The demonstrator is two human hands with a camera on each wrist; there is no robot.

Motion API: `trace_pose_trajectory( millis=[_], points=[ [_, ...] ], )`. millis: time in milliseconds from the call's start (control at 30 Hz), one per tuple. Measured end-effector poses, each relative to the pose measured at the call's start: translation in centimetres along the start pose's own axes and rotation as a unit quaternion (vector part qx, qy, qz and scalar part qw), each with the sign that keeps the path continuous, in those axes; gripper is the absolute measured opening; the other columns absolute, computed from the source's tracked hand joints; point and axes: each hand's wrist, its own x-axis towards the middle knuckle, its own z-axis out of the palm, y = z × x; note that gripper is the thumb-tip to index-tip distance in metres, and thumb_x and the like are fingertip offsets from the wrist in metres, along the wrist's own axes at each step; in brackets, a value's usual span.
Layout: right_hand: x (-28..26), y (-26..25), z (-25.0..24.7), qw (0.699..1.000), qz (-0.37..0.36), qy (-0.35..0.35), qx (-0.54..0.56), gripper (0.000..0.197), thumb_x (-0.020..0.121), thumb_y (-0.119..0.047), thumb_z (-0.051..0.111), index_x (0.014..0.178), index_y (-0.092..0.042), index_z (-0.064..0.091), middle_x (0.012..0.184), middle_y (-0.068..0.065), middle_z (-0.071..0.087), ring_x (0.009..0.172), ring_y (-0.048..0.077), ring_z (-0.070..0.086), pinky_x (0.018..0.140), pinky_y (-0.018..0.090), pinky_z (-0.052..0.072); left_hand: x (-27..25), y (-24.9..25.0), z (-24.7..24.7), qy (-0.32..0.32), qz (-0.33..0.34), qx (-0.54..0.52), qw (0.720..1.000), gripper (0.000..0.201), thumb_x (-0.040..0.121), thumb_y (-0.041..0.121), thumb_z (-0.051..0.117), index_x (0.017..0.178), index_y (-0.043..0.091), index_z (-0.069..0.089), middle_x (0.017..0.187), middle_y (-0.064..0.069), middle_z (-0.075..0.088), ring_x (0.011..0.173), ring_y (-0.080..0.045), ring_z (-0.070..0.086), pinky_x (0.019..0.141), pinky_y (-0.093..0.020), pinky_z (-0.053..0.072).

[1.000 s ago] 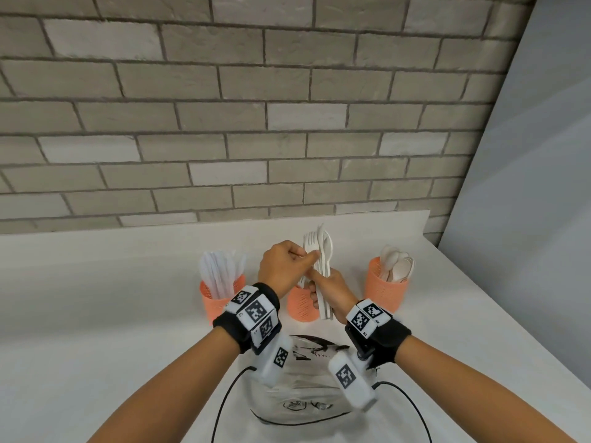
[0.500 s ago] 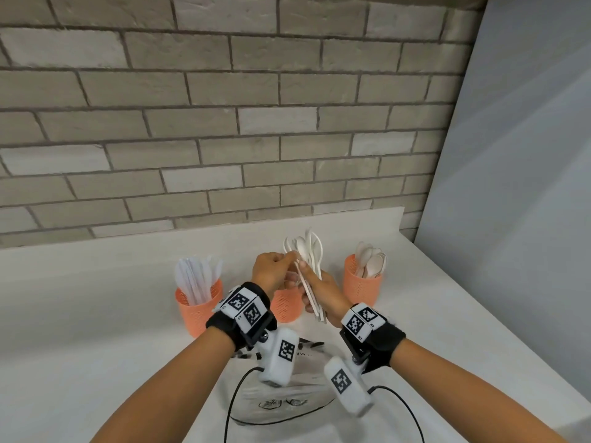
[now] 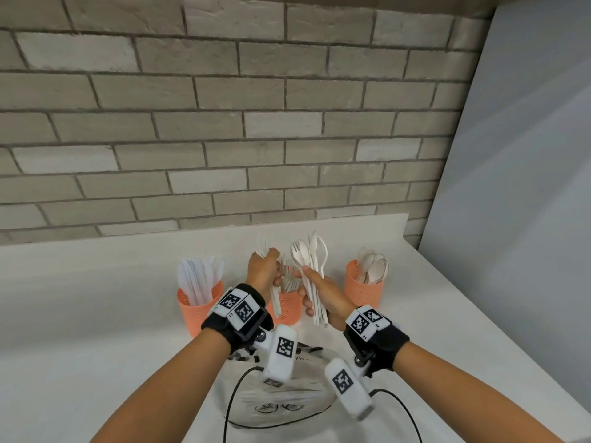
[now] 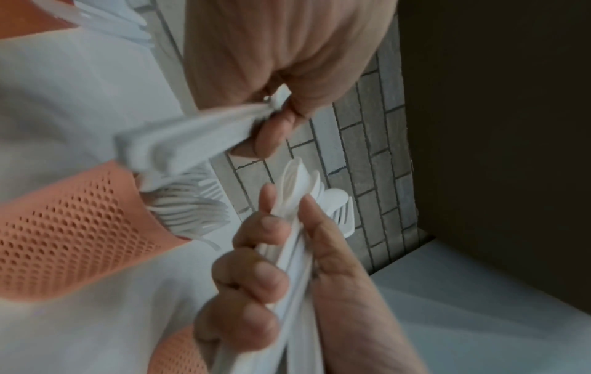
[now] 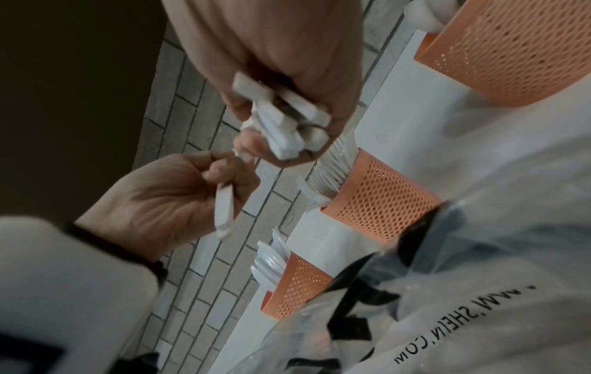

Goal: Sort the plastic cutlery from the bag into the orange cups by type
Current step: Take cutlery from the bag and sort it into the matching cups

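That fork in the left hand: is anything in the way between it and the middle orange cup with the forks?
Nothing visible blocks it. The left hand holds the fork just above and left of the middle orange cup, whose mouth is open though crowded with forks. The right hand, gripping a mixed cutlery bundle, sits to the cup's right.

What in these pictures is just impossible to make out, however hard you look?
- Contents of the plastic bag: head view, wrist cameras and forearms cover it; right wrist view, crumpled film blurs it.
- Count in the bundle the right hand grips: pieces overlap.
- What the left hand holds: motion-blurred in the head and left wrist views.
- Middle orange cup: head view, hands hide most of it.
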Motion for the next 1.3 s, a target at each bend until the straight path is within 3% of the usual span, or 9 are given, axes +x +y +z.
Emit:
trace_pose_trajectory(
  millis=[67,200,367,500,633,767,900,1033,1300],
  points=[
    [0.2,0.0,-0.1,1.0,0.004,0.0,0.014,0.026,0.099,-0.034,0.04,0.101,-0.016,0.058,0.052,-0.001,0.049,0.034,0.007,0.043,0.035,0.017,0.037,-0.1,-0.1,-0.2,0.005,0.017,0.041,0.999,0.028,0.089,0.015,0.053,0.062,0.012,0.046,0.046,0.0,0.043,0.034,-0.009,0.04,0.037,-0.015,0.031],
    [0.5,0.3,0.0,1.0,0.01,-0.002,0.009,0.035,0.099,-0.036,0.039,0.115,-0.012,0.058,0.059,0.002,0.05,0.036,0.007,0.044,0.036,0.018,0.038,-0.3,-0.3,-0.1,0.002,0.037,0.066,0.997,0.015,0.084,0.02,0.063,0.072,0.011,0.062,0.075,-0.014,0.063,0.07,-0.027,0.061,0.061,-0.031,0.049],
    [1.0,0.4,0.1,1.0,0.016,0.0,-0.004,0.044,0.099,-0.037,0.039,0.118,-0.002,0.057,0.064,0.007,0.051,0.036,0.008,0.045,0.037,0.019,0.039,-0.3,-0.6,0.3,0.024,0.076,0.089,0.993,0.012,0.082,0.017,0.067,0.07,0.016,0.066,0.07,-0.006,0.066,0.072,-0.026,0.064,0.073,-0.034,0.052],
    [0.9,0.4,0.3,1.0,0.013,0.004,-0.004,0.037,0.098,-0.036,0.04,0.096,-0.007,0.062,0.065,0.007,0.054,0.036,0.008,0.045,0.037,0.019,0.04,-0.4,-0.7,0.3,0.032,0.099,0.113,0.988,0.009,0.083,0.018,0.067,0.077,0.011,0.066,0.065,-0.003,0.064,0.067,-0.022,0.061,0.067,-0.028,0.048],
    [0.8,0.4,0.2,1.0,0.022,-0.003,0.011,0.036,0.098,-0.036,0.04,0.092,-0.009,0.063,0.065,0.006,0.054,0.036,0.008,0.045,0.038,0.019,0.04,0.0,-0.6,0.4,0.049,0.096,0.124,0.986,0.012,0.085,0.015,0.063,0.074,0.01,0.063,0.074,-0.008,0.065,0.073,-0.025,0.062,0.077,-0.035,0.052],
    [1.0,0.3,0.2,0.999,0.032,-0.003,0.028,0.043,0.098,-0.037,0.041,0.109,0.0,0.06,0.062,0.006,0.051,0.036,0.008,0.044,0.037,0.019,0.039,0.0,-0.6,0.4,0.031,0.063,0.077,0.995,0.024,0.09,0.012,0.054,0.066,0.013,0.057,0.061,-0.005,0.059,0.057,-0.019,0.055,0.064,-0.029,0.048],
    [1.1,0.1,0.2,0.999,0.029,-0.009,0.04,0.035,0.097,-0.037,0.042,0.087,-0.007,0.057,0.061,0.004,0.05,0.035,0.008,0.045,0.036,0.018,0.039,-0.1,-0.6,0.2,0.03,0.046,0.028,0.998,0.028,0.094,0.015,0.046,0.067,0.009,0.052,0.061,-0.006,0.051,0.05,-0.016,0.045,0.048,-0.022,0.036],
    [1.1,0.1,0.2,0.999,0.029,-0.008,0.032,0.034,0.097,-0.038,0.042,0.087,-0.009,0.056,0.062,0.003,0.05,0.035,0.008,0.044,0.036,0.018,0.039,0.2,-0.5,-0.2,0.048,0.042,-0.003,0.998,0.026,0.096,0.015,0.042,0.071,0.01,0.05,0.064,-0.005,0.053,0.05,-0.014,0.048,0.033,-0.013,0.033],
    [0.7,0.2,0.8,1.0,0.002,-0.017,-0.015,0.03,0.097,-0.032,0.046,0.08,-0.009,0.055,0.047,-0.004,0.048,0.035,0.008,0.042,0.037,0.019,0.038,0.1,-0.7,-0.3,0.025,0.037,0.044,0.998,0.028,0.095,0.012,0.038,0.069,0.009,0.047,0.061,-0.005,0.046,0.047,-0.014,0.04,0.033,-0.014,0.03]
  ],
)
